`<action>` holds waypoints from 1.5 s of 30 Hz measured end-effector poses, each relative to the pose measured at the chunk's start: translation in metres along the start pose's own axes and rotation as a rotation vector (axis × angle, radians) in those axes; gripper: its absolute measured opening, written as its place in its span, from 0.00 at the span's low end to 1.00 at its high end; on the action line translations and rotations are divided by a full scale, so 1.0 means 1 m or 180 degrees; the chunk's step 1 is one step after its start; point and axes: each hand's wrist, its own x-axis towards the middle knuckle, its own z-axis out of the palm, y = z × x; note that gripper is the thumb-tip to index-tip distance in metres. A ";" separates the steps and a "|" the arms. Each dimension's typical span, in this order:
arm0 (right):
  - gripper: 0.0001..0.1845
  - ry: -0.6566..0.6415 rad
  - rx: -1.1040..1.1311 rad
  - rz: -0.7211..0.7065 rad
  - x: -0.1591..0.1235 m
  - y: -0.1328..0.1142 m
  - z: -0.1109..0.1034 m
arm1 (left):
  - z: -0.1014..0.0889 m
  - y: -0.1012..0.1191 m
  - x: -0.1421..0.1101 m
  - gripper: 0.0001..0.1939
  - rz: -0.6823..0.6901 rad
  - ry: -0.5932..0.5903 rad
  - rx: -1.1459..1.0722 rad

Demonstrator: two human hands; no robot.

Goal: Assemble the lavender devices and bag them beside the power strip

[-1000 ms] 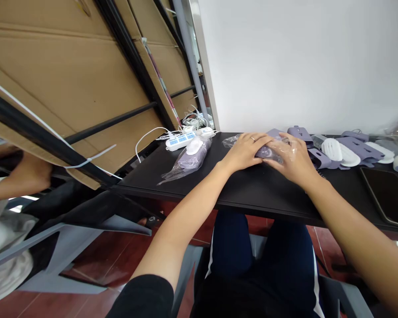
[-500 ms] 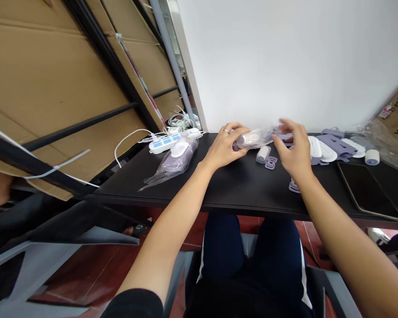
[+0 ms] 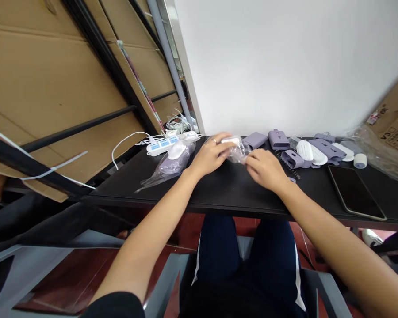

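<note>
My left hand (image 3: pixel 209 152) and my right hand (image 3: pixel 264 169) meet over the middle of the black table. A clear plastic bag (image 3: pixel 237 151) with a white part (image 3: pixel 230 141) inside is gripped by my left fingers. The fingertips of my right hand press against the bag's lower edge. Lying to the left of my left hand is a second clear bag holding a lilac and white device (image 3: pixel 172 164). Several lilac moulded parts (image 3: pixel 278 139) and white oval pieces (image 3: pixel 305 150) lie beyond my right hand.
A white power strip (image 3: pixel 159 147) with tangled white cables sits at the table's far left corner. A dark tablet (image 3: pixel 354 192) and a tape roll (image 3: pixel 360 160) lie at the right. Cardboard sheets (image 3: pixel 59 88) lean at the left, and a white wall (image 3: pixel 285 66) rises behind.
My hands have drawn closer together around the bag, and the fingers of my right hand have come down onto it. The small parts seen beside my right hand no longer show.
</note>
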 end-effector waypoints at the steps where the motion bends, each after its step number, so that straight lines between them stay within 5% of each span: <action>1: 0.12 -0.0199 0.0153 -0.0067 0.000 -0.004 -0.001 | -0.007 -0.001 -0.008 0.17 0.0097 -0.0128 0.0142; 5: 0.11 -0.0669 0.0805 0.0098 -0.004 -0.021 -0.010 | -0.039 -0.002 -0.046 0.17 0.0142 -0.0391 0.0740; 9: 0.14 -0.0327 0.0797 -0.0010 -0.023 -0.047 -0.025 | -0.064 -0.007 -0.076 0.15 -0.0011 -0.0871 0.0807; 13: 0.13 -0.0201 0.0837 -0.0641 -0.057 -0.081 -0.038 | -0.072 -0.018 -0.089 0.17 -0.0103 -0.1413 0.0725; 17: 0.11 -0.0286 0.0865 -0.0708 -0.080 -0.094 -0.044 | -0.072 -0.027 -0.092 0.18 -0.0280 -0.1313 0.0807; 25: 0.13 -0.0253 0.0984 -0.0144 -0.069 -0.063 -0.055 | -0.074 -0.022 -0.086 0.15 -0.0364 -0.1366 0.1176; 30: 0.14 -0.0336 0.0827 0.0424 -0.039 -0.032 -0.053 | -0.089 0.000 -0.065 0.33 -0.0525 -0.1930 0.0977; 33: 0.15 -0.0470 0.0800 0.1016 -0.007 0.000 -0.045 | -0.090 0.017 -0.034 0.39 -0.0290 -0.2240 0.0214; 36: 0.16 -0.0459 0.0754 0.1362 0.026 0.035 -0.033 | -0.071 0.022 0.007 0.28 -0.0360 -0.1893 -0.0480; 39: 0.15 -0.0332 0.0667 0.1605 0.047 0.060 -0.016 | -0.036 0.012 0.048 0.22 -0.0725 -0.0840 -0.0526; 41: 0.16 -0.0114 0.0690 0.1837 0.049 0.068 -0.005 | -0.013 -0.002 0.067 0.19 -0.0759 -0.0424 -0.0294; 45: 0.16 0.0527 0.0878 0.2546 0.031 0.069 0.009 | 0.012 -0.027 0.076 0.15 -0.0750 -0.0162 0.0133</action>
